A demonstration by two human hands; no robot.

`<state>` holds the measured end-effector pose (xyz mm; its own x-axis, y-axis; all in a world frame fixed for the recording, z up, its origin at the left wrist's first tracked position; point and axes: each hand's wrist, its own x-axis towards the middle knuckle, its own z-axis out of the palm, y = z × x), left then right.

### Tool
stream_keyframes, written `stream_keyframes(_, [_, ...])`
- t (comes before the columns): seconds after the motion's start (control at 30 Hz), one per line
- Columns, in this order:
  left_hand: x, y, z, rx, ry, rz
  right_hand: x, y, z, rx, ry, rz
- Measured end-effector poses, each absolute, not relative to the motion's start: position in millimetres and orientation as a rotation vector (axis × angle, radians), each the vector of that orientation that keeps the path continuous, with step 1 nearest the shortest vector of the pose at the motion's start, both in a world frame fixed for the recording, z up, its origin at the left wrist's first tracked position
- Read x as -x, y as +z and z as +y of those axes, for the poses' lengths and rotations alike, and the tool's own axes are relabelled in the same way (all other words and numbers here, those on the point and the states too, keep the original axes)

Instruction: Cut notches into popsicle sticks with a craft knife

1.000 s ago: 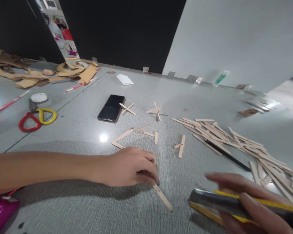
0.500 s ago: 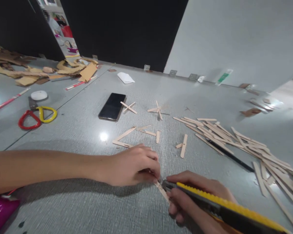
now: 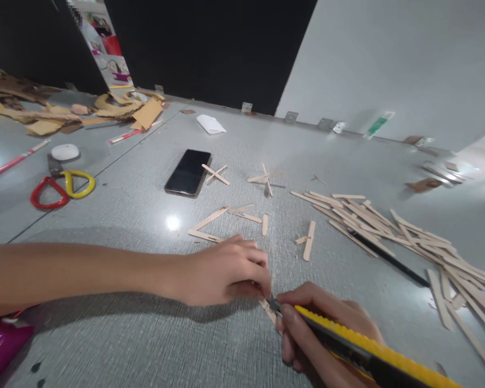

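My left hand point(image 3: 232, 272) is closed on one end of a wooden craft stick point(image 3: 269, 310), pinning it to the table. A yellow and black utility knife point(image 3: 347, 337) is gripped in my right hand point(image 3: 319, 328), its front end against the stick close to my left fingertips. The blade tip is too small to make out. Just beyond my left hand lie joined sticks forming an angle point(image 3: 206, 221). A short crossed pair of sticks point(image 3: 309, 241) rests to the right, and other crossed sticks point(image 3: 216, 174) lie near the phone.
Loose craft sticks point(image 3: 420, 242) spread across the right, with a black pen-like tool point(image 3: 388, 258) among them. A phone point(image 3: 188, 172) lies in the middle. Red and yellow handled scissors point(image 3: 62, 188), a white mouse-shaped object point(image 3: 65, 152) and cardboard scraps point(image 3: 121, 108) are left. A purple packet point(image 3: 4, 347) sits front left.
The view has shifted slightly. The knife's front end has moved a little along the stick, closer to my left fingertips. Both hands keep their grips.
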<state>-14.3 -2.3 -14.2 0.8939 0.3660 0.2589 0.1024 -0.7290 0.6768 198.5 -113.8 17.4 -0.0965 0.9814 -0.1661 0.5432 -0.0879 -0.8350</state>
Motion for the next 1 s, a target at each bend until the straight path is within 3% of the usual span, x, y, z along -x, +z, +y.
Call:
stream_keyframes(0.2, [16.1, -18.6, -4.1, -2.333, 0.592, 0.247, -209.6, 16.1, -109.3, 1.501, 0.895, -1.900])
stream_keyframes(0.47, [15.7, -22.7, -3.9, -2.307, 0.570, 0.262, -213.4, 14.5, -108.7, 1.586, 1.273, -1.705])
stream_keyframes(1.0, [15.3, -12.1, -6.3, -2.274, 0.410, 0.437, -211.3, 6.1, -106.4, 1.558, 1.148, -1.855])
